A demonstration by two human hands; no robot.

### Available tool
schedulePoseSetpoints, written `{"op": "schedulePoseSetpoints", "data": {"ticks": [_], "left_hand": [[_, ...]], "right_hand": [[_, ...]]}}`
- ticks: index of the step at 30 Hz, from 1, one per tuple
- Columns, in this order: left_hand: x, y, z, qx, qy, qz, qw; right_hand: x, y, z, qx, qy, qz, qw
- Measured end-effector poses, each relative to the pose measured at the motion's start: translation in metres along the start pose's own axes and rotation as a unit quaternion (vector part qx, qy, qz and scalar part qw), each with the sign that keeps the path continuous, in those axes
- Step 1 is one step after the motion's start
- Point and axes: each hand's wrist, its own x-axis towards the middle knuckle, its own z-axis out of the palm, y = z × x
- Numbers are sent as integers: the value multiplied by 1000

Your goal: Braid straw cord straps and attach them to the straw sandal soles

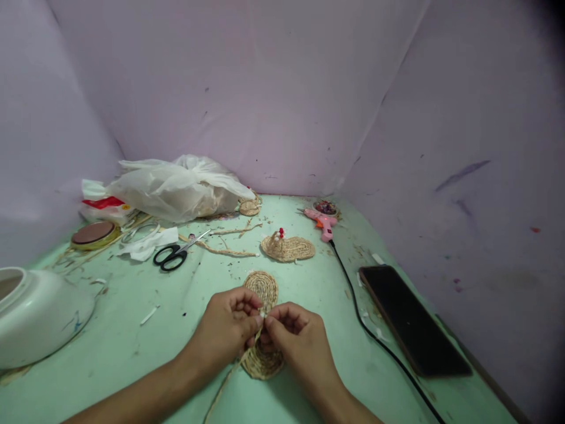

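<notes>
Where the two hands meet near the front of the green table (pixel 132 330), a flat sole-shaped jute mat (pixel 263 290) lies with its long axis running straight away from the person, rounded far end pointing toward the back wall, near end under the hands. Its middle is hidden by the fingers; coiled jute shows again below them at the near end.

Both hands are closed in pinches. The left hand (pixel 227 327) has thumb and fingers drawn together over the mat's middle, nipping a jute cord (pixel 229 377) that trails off toward the person. The right hand (pixel 298 338) has its thumb and forefinger pressed tight just beside the left thumb, on what looks like the same cord end, though what sits between those tips is too small to tell. The two hands touch at the fingertips.

Farther back lies a second jute mat (pixel 288 247), its long axis across the table, with red beads on its left end. Black scissors (pixel 174 255) lie to the left of it, a pink glue gun (pixel 323 222) to its right, the gun's black cable (pixel 366 324) running forward past a dark phone (pixel 412 318). A white bowl (pixel 37 312) sits at the far left, a plastic bag (pixel 176 185) at the back.
</notes>
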Motion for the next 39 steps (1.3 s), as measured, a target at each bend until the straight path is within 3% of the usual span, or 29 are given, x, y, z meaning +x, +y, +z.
{"op": "schedulePoseSetpoints", "data": {"ticks": [5,10,17,22,25,31,39], "left_hand": [[-5,-3,2,71,19,33,997],[-7,-4,1,147,29,106,983],[-7,-3,1,103,22,85,991],[-7,-5,0,142,32,137,980],[-7,-8,-1,160,34,161,973],[-8,-8,0,169,41,150,973],[-8,-4,-1,176,28,147,973]], "right_hand": [[0,3,-1,-13,5,-6,1000],[-2,0,-1,-18,0,-12,1000],[-4,-2,-6,-43,-29,-54,997],[-4,-1,-8,-58,-43,-100,992],[-4,-2,-7,-64,-28,-96,993],[-4,-2,-5,-57,-21,-71,996],[-5,-4,-5,-90,-13,-99,991]]}}
